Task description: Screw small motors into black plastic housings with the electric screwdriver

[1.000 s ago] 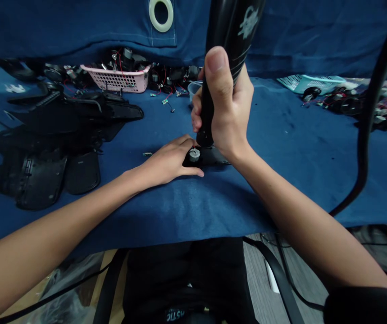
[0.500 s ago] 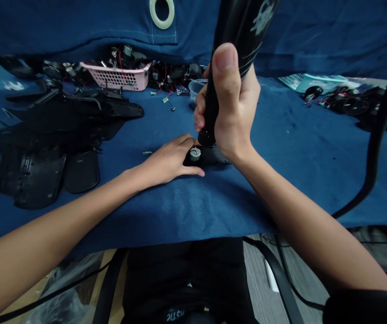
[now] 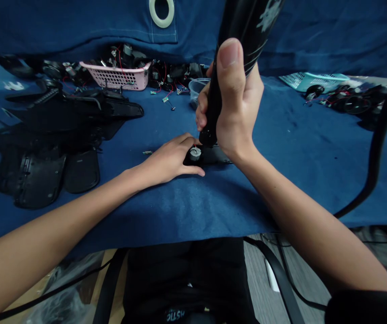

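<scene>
My left hand [image 3: 171,159] lies on the blue cloth, its thumb and fingers curved around a long black plastic housing [image 3: 216,155]. A small round silver motor [image 3: 195,153] with a bit of red wire sits in the housing, between thumb and fingers. Above the housing, my right hand [image 3: 235,96] is wrapped around a thick black cylindrical tool [image 3: 239,29], which looks like an electric screwdriver. The tool leans, with its lower end just over the far edge of the housing; I cannot tell whether it touches. A small circuit board [image 3: 147,153] lies beside my left hand.
Black plastic shells [image 3: 41,175] are piled at left. Behind stand a pink basket [image 3: 119,78] of motors and wires, a clear tub [image 3: 196,85] and a turquoise basket [image 3: 311,82]. Wired parts [image 3: 355,101] heap at right. A black cable [image 3: 374,148] hangs at right.
My right hand has shifted slightly to the right with the tool, whose upper part has also swung a little right. My left hand and the housing stay in place.
</scene>
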A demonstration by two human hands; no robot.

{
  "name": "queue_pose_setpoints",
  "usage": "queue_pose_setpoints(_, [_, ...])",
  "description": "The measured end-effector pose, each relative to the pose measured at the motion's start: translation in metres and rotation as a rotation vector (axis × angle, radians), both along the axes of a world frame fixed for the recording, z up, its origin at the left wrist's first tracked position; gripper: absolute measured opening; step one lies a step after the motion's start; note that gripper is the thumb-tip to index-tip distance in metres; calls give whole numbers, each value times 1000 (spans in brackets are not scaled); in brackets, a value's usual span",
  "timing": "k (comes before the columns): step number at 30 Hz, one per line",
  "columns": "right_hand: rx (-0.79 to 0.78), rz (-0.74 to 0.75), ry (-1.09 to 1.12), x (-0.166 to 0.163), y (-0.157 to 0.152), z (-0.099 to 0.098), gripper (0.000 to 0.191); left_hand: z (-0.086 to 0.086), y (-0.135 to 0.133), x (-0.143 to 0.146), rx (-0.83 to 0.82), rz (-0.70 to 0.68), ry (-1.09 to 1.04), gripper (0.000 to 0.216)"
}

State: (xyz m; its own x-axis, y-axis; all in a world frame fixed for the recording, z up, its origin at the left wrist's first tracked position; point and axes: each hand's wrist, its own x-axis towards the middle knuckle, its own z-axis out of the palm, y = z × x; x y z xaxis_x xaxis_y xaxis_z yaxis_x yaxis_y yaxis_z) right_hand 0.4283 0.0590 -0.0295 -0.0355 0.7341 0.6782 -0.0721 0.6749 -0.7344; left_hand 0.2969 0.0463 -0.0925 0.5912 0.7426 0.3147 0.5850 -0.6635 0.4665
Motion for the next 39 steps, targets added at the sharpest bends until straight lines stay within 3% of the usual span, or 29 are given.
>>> queue_pose_setpoints(5, [-42,-62,-10,-3,-1,1,30,1,0,-1,2,4,6,59])
queue_pose_setpoints(18, [-54,61,86,-2,-2,0,30,3,1,-1,-19,33,39,61])
queue_pose_setpoints(25, [-106,35,-15,0,-5,1,32,3,1,-1,-15,44,67,61])
queue_pose_setpoints(39, [-4,-35,76,-6,-3,-2,28,1,1,0,-13,28,15,59])
